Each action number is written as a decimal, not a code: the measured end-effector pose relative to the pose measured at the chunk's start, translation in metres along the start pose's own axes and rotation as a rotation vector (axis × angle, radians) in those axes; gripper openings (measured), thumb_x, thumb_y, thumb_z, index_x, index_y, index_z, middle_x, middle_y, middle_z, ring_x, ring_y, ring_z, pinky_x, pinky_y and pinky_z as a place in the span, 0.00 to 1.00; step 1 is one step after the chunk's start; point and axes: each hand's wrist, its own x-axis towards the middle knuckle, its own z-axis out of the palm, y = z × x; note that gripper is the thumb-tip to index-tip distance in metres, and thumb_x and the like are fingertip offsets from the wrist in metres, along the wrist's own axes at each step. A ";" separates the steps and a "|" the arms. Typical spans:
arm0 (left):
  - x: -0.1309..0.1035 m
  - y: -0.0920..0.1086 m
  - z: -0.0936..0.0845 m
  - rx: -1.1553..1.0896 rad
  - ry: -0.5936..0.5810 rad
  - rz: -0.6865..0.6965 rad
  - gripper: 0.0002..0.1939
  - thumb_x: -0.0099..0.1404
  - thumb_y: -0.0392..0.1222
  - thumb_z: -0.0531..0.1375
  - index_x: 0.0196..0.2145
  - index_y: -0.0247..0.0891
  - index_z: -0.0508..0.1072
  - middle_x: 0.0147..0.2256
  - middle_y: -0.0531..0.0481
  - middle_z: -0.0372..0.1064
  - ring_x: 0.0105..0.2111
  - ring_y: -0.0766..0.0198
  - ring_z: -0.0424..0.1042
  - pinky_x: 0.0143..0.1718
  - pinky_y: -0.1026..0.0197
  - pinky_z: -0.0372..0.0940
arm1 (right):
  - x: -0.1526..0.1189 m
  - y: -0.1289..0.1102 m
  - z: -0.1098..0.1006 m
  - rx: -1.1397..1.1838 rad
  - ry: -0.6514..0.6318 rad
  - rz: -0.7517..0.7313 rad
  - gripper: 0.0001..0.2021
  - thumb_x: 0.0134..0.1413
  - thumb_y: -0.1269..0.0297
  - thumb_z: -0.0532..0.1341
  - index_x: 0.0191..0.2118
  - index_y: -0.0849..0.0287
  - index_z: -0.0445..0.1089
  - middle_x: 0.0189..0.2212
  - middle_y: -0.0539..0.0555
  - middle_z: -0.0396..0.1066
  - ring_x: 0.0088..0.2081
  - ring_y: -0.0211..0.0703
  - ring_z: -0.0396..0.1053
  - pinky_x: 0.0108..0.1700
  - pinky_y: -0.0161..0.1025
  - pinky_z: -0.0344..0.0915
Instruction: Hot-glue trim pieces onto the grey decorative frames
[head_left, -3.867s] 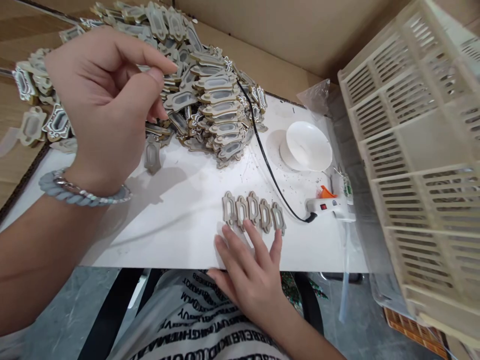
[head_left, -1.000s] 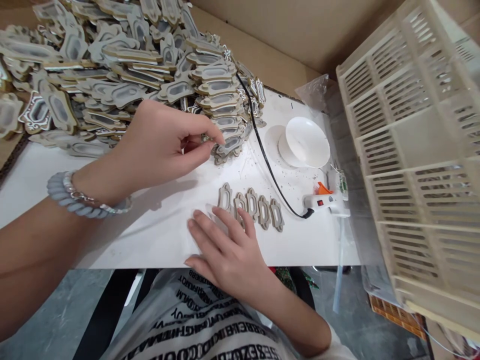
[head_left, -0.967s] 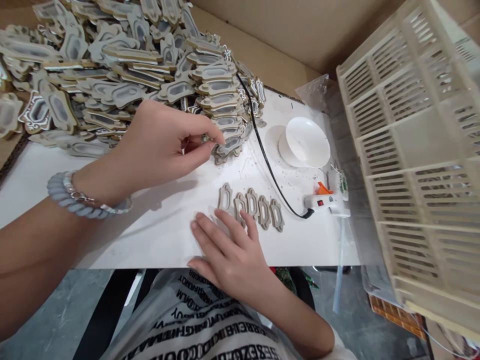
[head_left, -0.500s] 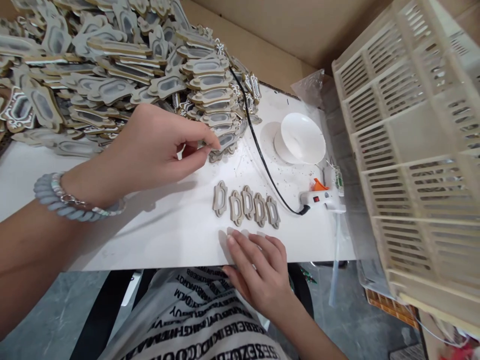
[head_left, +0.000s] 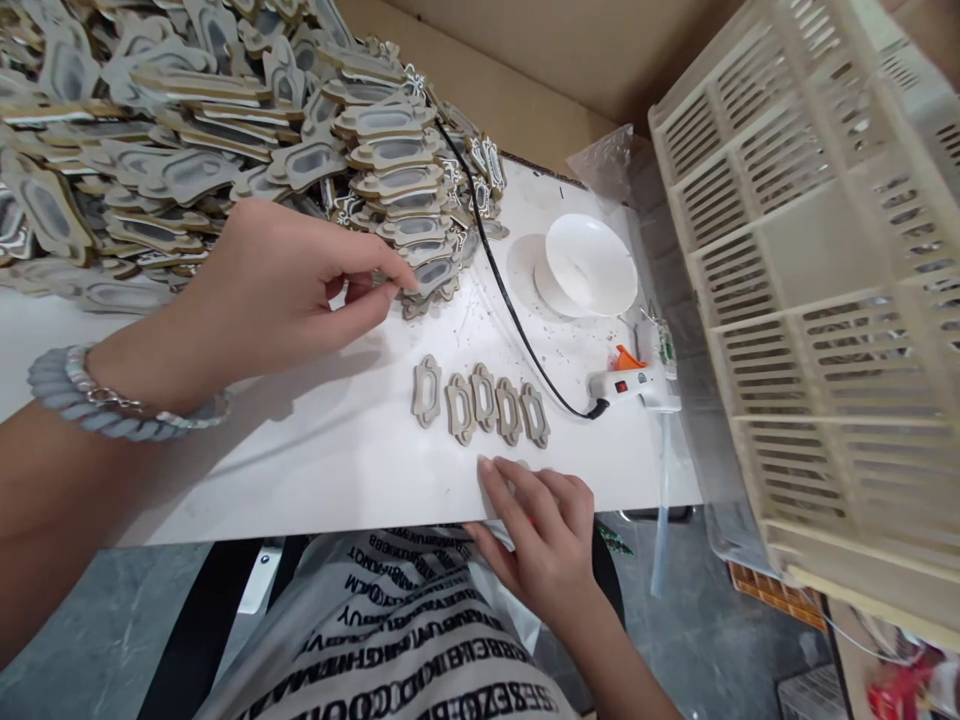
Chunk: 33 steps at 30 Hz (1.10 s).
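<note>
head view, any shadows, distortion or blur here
Head view: soft shadows on the white tabletop below the left hand and left of the white bowl; head view: the crate at right looks stretched, likely lens distortion; head view: five small pieces fairly sharp.

Grey marbled floor (head_left: 697, 640), white tabletop (head_left: 322, 450), brown wall (head_left: 555, 50) behind, shadowed toward the corner

Left hand (head_left: 277, 285) now beside the stacked frames (head_left: 397, 180), right hand (head_left: 551, 545) off the frame row (head_left: 484, 420), at the table edge (head_left: 345, 520)
</note>
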 end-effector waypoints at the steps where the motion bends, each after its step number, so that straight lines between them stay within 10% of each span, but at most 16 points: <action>1: 0.000 0.000 0.000 0.007 0.004 0.004 0.11 0.69 0.39 0.57 0.37 0.35 0.80 0.16 0.60 0.62 0.19 0.77 0.57 0.25 0.69 0.51 | -0.003 0.002 0.000 -0.011 0.001 0.008 0.18 0.66 0.58 0.59 0.54 0.64 0.73 0.43 0.60 0.78 0.43 0.51 0.66 0.48 0.48 0.61; 16: 0.000 0.006 0.000 0.016 -0.012 0.080 0.10 0.69 0.41 0.57 0.38 0.38 0.79 0.23 0.58 0.72 0.20 0.77 0.62 0.25 0.69 0.54 | -0.019 0.008 -0.003 0.038 0.175 -0.009 0.10 0.56 0.74 0.67 0.44 0.57 0.77 0.36 0.54 0.81 0.38 0.46 0.71 0.39 0.43 0.71; 26: -0.045 0.104 0.029 0.123 -0.244 0.291 0.09 0.64 0.31 0.57 0.34 0.39 0.77 0.31 0.51 0.73 0.31 0.60 0.70 0.30 0.55 0.63 | -0.001 0.015 -0.009 0.270 0.270 0.117 0.12 0.59 0.79 0.62 0.46 0.60 0.73 0.29 0.52 0.78 0.30 0.39 0.73 0.33 0.37 0.73; 33: -0.075 0.118 0.060 0.201 -0.137 0.268 0.14 0.65 0.39 0.63 0.47 0.31 0.76 0.42 0.44 0.75 0.36 0.57 0.69 0.35 0.52 0.64 | 0.024 0.028 -0.010 0.321 0.331 0.187 0.13 0.59 0.79 0.61 0.45 0.55 0.74 0.34 0.53 0.79 0.35 0.42 0.77 0.36 0.39 0.74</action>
